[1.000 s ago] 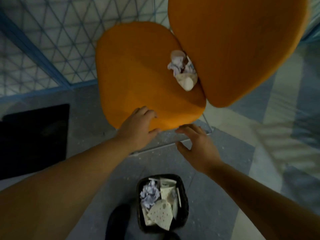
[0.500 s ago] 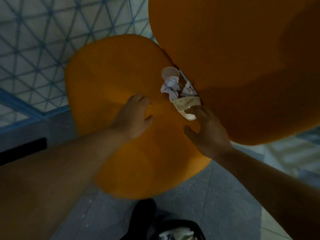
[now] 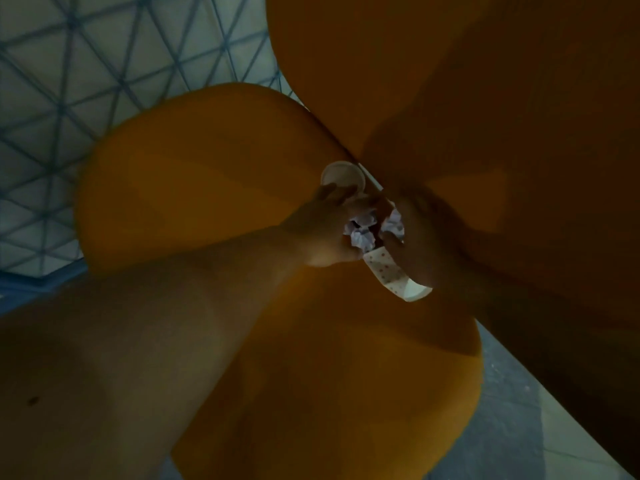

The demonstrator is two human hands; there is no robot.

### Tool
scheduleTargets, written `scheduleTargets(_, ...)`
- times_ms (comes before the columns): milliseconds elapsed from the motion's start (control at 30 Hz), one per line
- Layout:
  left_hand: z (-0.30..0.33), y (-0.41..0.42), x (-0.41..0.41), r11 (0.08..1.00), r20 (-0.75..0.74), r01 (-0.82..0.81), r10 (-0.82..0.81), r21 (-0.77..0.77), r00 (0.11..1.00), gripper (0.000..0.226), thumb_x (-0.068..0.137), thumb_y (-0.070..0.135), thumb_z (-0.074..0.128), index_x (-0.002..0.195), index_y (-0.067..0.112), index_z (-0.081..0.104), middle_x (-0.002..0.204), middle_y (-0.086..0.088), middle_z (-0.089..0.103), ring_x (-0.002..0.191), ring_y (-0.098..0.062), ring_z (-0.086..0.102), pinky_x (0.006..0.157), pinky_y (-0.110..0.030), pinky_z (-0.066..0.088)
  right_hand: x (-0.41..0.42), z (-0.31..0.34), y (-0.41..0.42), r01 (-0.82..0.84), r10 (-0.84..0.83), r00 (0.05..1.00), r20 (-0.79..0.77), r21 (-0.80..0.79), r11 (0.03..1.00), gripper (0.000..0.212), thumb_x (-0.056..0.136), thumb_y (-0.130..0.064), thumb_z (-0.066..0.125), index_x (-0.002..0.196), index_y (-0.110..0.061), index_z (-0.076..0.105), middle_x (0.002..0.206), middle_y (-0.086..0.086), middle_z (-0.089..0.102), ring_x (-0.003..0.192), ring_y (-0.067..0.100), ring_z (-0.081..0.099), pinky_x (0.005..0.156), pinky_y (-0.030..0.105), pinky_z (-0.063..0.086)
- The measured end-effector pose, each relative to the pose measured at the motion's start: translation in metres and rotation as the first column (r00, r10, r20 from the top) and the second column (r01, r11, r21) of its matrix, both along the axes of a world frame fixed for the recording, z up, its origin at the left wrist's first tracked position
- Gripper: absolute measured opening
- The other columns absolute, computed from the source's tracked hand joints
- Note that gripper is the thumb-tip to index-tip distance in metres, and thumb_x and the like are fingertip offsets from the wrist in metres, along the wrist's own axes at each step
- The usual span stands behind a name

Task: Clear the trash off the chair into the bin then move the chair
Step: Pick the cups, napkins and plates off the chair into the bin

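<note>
The orange chair seat (image 3: pixel 214 174) fills the middle of the view, and its backrest (image 3: pixel 467 81) rises at the upper right. Where seat and backrest meet lies a small pile of trash: crumpled white paper (image 3: pixel 362 233), a dotted paper cup (image 3: pixel 391 275) on its side and a round white cup (image 3: pixel 341 174) behind. My left hand (image 3: pixel 322 230) closes around the crumpled paper from the left. My right hand (image 3: pixel 422 233) cups the pile from the right, touching the paper and the dotted cup. The bin is out of view.
A wall with a blue triangular grid pattern (image 3: pixel 86 81) stands behind the chair at the upper left. Grey tiled floor (image 3: pixel 512 420) shows at the lower right beside the seat. The scene is dim.
Both hands have moved from the seat's front edge up to the trash pile and closed in on it from either side. The view has dropped closer; the bin has left the frame.
</note>
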State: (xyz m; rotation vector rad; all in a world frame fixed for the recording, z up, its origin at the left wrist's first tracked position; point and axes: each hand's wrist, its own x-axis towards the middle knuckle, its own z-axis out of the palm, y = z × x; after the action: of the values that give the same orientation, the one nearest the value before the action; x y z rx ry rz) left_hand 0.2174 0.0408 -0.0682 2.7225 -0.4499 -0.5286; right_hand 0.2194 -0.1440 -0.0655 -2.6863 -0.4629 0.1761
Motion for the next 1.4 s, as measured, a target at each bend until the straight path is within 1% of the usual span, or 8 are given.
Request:
scheduleTargets(233, -0.019, 0.015, -0.01, 0.984, 0.075, -0.063, 0.076, -0.168, 0.994, 0.06, 0.084, 0.025, 0.068, 0.137, 0.028, 0.042, 0.139, -0.011, 0.038, 0.121, -0.034, 0.042, 0.089, -0.045, 0.046, 0.006, -0.014, 0.005, 0.001, 0.0, 1.0, 0.006, -0.181, 0.984, 0.037, 0.086, -0.021, 0.065, 0.122, -0.021, 0.055, 0.135, 0.006, 0.049, 0.129, 0.028, 0.039, 0.101, 0.041, 0.037)
scheduleTargets(400, -0.013, 0.022, -0.027, 0.92, 0.142, -0.152, 0.215, -0.36, 0.966, 0.029, 0.077, 0.018, 0.073, 0.097, 0.012, 0.053, 0.098, -0.006, 0.044, 0.097, -0.031, 0.05, 0.067, -0.035, 0.04, 0.003, -0.004, 0.01, 0.01, -0.01, 1.0, -0.001, 0.051, 0.999, 0.021, 0.087, -0.012, 0.065, 0.107, -0.011, 0.061, 0.111, 0.008, 0.06, 0.107, 0.023, 0.054, 0.082, 0.026, 0.036)
scheduleTargets(567, 0.001, 0.034, -0.042, 0.854, 0.17, -0.346, 0.436, -0.389, 0.884, 0.029, 0.08, 0.012, 0.071, 0.1, 0.006, 0.051, 0.114, -0.018, 0.044, 0.089, -0.032, 0.048, 0.074, -0.038, 0.043, -0.004, 0.011, 0.007, -0.04, 0.024, 0.997, 0.08, 0.209, 0.977, 0.024, 0.09, -0.017, 0.061, 0.113, -0.012, 0.058, 0.114, 0.007, 0.06, 0.108, 0.023, 0.054, 0.086, 0.026, 0.041)
scheduleTargets(733, 0.026, 0.019, -0.061, 0.761, 0.198, -0.453, 0.587, -0.465, 0.785, 0.028, 0.082, 0.013, 0.068, 0.101, 0.007, 0.048, 0.112, -0.016, 0.045, 0.084, -0.03, 0.043, 0.069, -0.033, 0.036, -0.026, 0.034, -0.002, -0.16, 0.075, 0.967, 0.244, 0.348, 0.924, 0.024, 0.089, -0.016, 0.063, 0.11, -0.005, 0.055, 0.104, 0.007, 0.058, 0.088, 0.004, 0.051, 0.078, -0.001, 0.032)
scheduleTargets(867, 0.04, -0.014, -0.105, 0.726, 0.177, -0.496, 0.632, -0.476, 0.755, 0.033, 0.086, 0.018, 0.069, 0.11, 0.006, 0.049, 0.12, -0.018, 0.045, 0.084, -0.033, 0.045, 0.075, -0.035, 0.036, -0.062, 0.051, -0.02, -0.17, 0.138, 0.985, 0.102, 0.494, 0.853, 0.028, 0.093, -0.02, 0.06, 0.118, -0.012, 0.051, 0.11, 0.007, 0.061, 0.094, 0.016, 0.062, 0.078, 0.026, 0.053)
scheduleTargets(1067, 0.059, -0.065, -0.208, 0.699, 0.173, -0.555, 0.679, -0.451, 0.714, 0.041, 0.088, 0.023, 0.068, 0.12, 0.007, 0.047, 0.129, -0.016, 0.046, 0.098, -0.033, 0.048, 0.08, -0.038, 0.036, -0.161, 0.061, -0.069, -0.267, 0.258, 0.962, 0.085, 0.466, 0.843, 0.033, 0.1, -0.03, 0.045, 0.13, -0.017, 0.04, 0.12, 0.01, 0.052, 0.092, 0.024, 0.062, 0.073, 0.048, 0.054)
scheduleTargets(1267, 0.059, -0.125, -0.321, 0.624, 0.164, -0.578, 0.741, -0.526, 0.651, 0.034, 0.08, 0.019, 0.071, 0.104, 0.009, 0.049, 0.111, -0.015, 0.052, 0.087, -0.037, 0.052, 0.068, -0.05, 0.043, -0.26, 0.04, -0.134, -0.305, 0.339, 0.941, 0.004, 0.449, 0.84, 0.027, 0.098, -0.031, 0.045, 0.122, -0.018, 0.043, 0.117, 0.007, 0.051, 0.095, 0.021, 0.059, 0.075, 0.041, 0.051)
scheduleTargets(1400, 0.045, -0.163, -0.387, 0.623, 0.154, -0.59, 0.743, -0.514, 0.651, 0.029, 0.087, 0.018, 0.068, 0.107, 0.01, 0.049, 0.11, -0.013, 0.051, 0.081, -0.033, 0.045, 0.071, -0.031, 0.029, -0.315, 0.008, -0.173, -0.225, 0.32, 0.936, -0.145, 0.452, 0.863, 0.041, 0.097, -0.036, 0.045, 0.133, -0.018, 0.04, 0.124, 0.003, 0.05, 0.105, 0.013, 0.055, 0.081, 0.029, 0.044)
